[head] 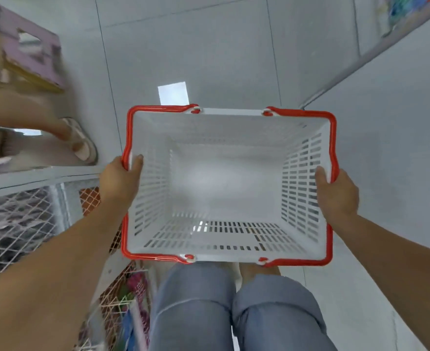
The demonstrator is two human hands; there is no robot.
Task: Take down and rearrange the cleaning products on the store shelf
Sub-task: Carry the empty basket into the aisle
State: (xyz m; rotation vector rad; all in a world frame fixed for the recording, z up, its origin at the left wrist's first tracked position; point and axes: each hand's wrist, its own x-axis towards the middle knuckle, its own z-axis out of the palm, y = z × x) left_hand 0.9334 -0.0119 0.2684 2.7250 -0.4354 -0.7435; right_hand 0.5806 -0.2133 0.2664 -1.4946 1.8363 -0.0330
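A white plastic shopping basket point(297, 198) with slotted walls and red handles folded down along its rim hangs in front of me over the grey tiled floor. Nothing lies inside it. My left hand point(119, 178) grips the basket's left rim and red handle, thumb inside the wall. My right hand point(335, 191) grips the right rim the same way. No cleaning products are clearly in view.
A wire-mesh shelf rack point(19, 219) with blurred goods stands at the lower left. Another person's sandalled foot point(82, 143) is on the floor at left, near a pink stool point(31, 54). A white shelf base point(386, 59) runs along the right. My jeans-clad legs point(234, 312) are below.
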